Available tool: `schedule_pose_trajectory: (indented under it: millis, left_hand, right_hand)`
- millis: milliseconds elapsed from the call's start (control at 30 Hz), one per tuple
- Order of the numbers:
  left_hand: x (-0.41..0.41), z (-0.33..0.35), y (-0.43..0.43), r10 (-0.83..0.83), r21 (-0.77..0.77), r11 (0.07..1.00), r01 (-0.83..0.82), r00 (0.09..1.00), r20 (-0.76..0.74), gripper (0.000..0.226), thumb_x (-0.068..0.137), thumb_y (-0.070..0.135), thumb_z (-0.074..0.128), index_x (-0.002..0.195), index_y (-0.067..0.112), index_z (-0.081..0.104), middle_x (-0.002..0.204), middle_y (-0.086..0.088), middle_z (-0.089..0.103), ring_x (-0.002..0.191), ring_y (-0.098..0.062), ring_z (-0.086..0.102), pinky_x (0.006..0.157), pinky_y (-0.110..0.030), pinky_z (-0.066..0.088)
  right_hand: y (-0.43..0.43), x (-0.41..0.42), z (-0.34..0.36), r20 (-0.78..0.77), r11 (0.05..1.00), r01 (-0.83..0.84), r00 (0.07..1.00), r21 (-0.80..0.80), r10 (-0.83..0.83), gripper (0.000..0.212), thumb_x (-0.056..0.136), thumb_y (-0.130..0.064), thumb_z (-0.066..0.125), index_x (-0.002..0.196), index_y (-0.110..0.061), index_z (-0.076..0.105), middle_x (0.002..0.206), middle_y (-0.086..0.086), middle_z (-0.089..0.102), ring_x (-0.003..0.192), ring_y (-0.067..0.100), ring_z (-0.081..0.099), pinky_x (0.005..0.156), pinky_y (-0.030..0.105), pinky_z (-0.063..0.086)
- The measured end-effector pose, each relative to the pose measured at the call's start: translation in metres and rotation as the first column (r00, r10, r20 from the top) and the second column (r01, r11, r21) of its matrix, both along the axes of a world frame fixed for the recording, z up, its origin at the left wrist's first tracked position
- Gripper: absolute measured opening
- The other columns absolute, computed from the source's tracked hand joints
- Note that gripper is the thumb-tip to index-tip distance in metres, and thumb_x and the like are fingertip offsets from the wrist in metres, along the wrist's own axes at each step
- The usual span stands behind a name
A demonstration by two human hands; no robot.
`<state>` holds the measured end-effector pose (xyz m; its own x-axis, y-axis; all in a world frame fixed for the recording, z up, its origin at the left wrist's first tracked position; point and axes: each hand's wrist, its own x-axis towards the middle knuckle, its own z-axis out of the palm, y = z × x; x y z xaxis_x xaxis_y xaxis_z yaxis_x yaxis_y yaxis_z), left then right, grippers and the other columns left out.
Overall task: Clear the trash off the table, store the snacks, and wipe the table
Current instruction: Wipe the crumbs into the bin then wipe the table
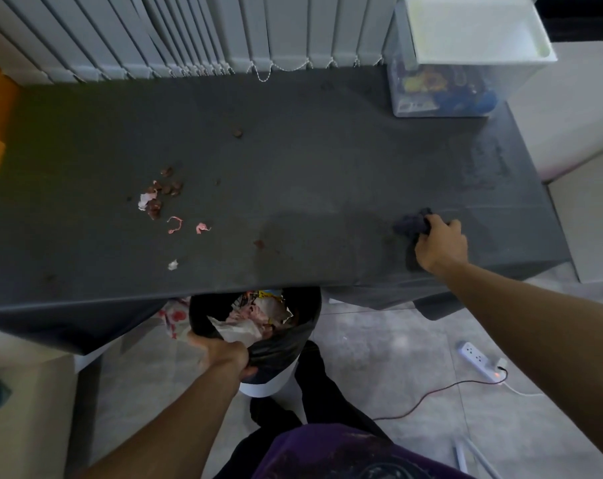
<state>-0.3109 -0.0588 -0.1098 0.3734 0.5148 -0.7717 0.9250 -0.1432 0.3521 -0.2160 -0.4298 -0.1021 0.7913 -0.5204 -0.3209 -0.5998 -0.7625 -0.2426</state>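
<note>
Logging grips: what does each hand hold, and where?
Left hand grips the bin bag at its near rim; right hand grips the dark cloth at its right end.

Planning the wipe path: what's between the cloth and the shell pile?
Head view: mostly bare table, only a small brown crumb between cloth and shell pile.

Home room: vertical blinds (189,32), table (327,150)
</note>
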Motion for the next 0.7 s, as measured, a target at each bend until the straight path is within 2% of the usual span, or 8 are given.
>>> schedule_pose_trajectory:
  millis: [100,233,333,433,567,600,700]
  left_hand:
    - [0.001,0.002,0.001,0.008,-0.010,1.000,-0.008,1.000,-0.008,0.077,0.096,-0.005,0.046,0.153,0.026,0.005,0.140,-0.022,0.037,0.084,-0.047,0.064,0.061,-0.051,0.060]
    - [0.000,0.003,0.004,0.031,-0.004,1.000,-0.031,1.000,0.002,0.074,0.094,-0.006,0.047,0.148,0.028,0.011,0.124,-0.019,0.038,0.083,-0.048,0.064,0.053,-0.047,0.058]
    - [0.000,0.004,0.009,0.040,-0.004,0.999,-0.040,0.999,0.001,0.074,0.094,-0.007,0.044,0.150,0.027,0.010,0.115,-0.015,0.037,0.081,-0.050,0.065,0.053,-0.048,0.059]
    - [0.000,0.003,0.019,0.071,0.000,0.997,-0.071,0.997,-0.016,0.075,0.093,-0.006,0.042,0.150,0.029,0.009,0.112,-0.016,0.042,0.076,-0.050,0.068,0.050,-0.046,0.059]
    - [-0.006,0.001,0.038,0.145,0.010,0.989,-0.145,0.989,-0.039,0.077,0.093,-0.004,0.042,0.151,0.034,0.007,0.093,-0.015,0.048,0.064,-0.048,0.070,0.057,-0.048,0.061]
    - [-0.007,-0.001,0.043,0.170,0.015,0.985,-0.169,0.985,-0.038,0.077,0.093,-0.004,0.042,0.151,0.034,0.008,0.094,-0.016,0.049,0.065,-0.048,0.070,0.054,-0.046,0.060]
    - [-0.012,-0.004,0.057,0.247,0.046,0.968,-0.245,0.968,-0.036,0.073,0.091,-0.004,0.044,0.145,0.034,0.014,0.115,-0.023,0.049,0.074,-0.053,0.067,0.042,-0.039,0.055]
  right_hand:
    - [0.007,0.003,0.002,0.133,0.997,-0.066,0.989,0.028,0.062,0.027,0.103,-0.024,0.042,0.124,-0.011,0.051,0.124,0.021,0.046,0.106,0.046,0.053,0.090,0.047,0.046]
    - [0.030,0.015,0.007,0.251,0.979,-0.188,0.954,0.081,0.162,0.028,0.104,-0.025,0.042,0.127,-0.014,0.052,0.124,0.017,0.048,0.106,0.038,0.054,0.093,0.045,0.047]
    - [0.049,0.031,0.007,0.297,0.955,-0.287,0.921,0.076,0.253,0.029,0.103,-0.023,0.044,0.127,-0.013,0.055,0.121,0.019,0.051,0.107,0.038,0.052,0.094,0.046,0.047]
    - [0.071,0.051,0.005,0.338,0.912,-0.409,0.865,0.046,0.371,0.026,0.101,-0.019,0.049,0.122,-0.008,0.061,0.115,0.022,0.055,0.102,0.043,0.053,0.089,0.045,0.046]
    - [0.104,0.080,-0.003,0.364,0.856,-0.517,0.795,-0.012,0.485,0.027,0.099,-0.018,0.053,0.120,-0.003,0.064,0.114,0.023,0.058,0.101,0.046,0.052,0.090,0.042,0.041]
    - [0.114,0.087,-0.005,0.364,0.847,-0.531,0.788,-0.008,0.497,0.028,0.100,-0.019,0.053,0.120,-0.003,0.063,0.117,0.022,0.057,0.103,0.045,0.050,0.091,0.041,0.039]
    - [0.143,0.109,-0.011,0.316,0.828,-0.561,0.784,-0.007,0.535,0.029,0.101,-0.022,0.050,0.121,-0.005,0.063,0.123,0.019,0.056,0.108,0.042,0.047,0.094,0.038,0.036]
